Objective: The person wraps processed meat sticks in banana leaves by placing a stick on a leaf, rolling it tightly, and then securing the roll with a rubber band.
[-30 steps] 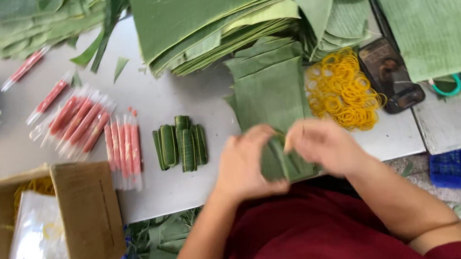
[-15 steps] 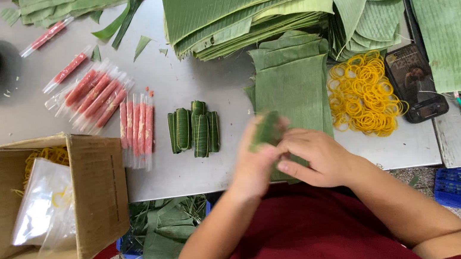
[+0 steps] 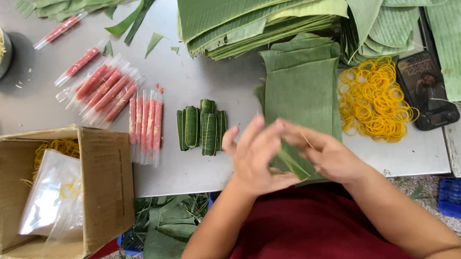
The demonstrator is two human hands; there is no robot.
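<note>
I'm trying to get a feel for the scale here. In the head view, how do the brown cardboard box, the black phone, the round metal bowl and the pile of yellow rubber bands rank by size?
1. Brown cardboard box, clearly largest.
2. Pile of yellow rubber bands.
3. Black phone and round metal bowl, partly cut off by the frame's edge: too alike to rank.

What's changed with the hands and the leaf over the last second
Both hands, the left hand and the right hand, have kept working the folded green leaf piece between them at the table edge, fingers shifting around it. Nothing was let go. The wrapped leaf rolls, yellow rubber bands and cardboard box stayed put; only the camera view shifted.
</note>
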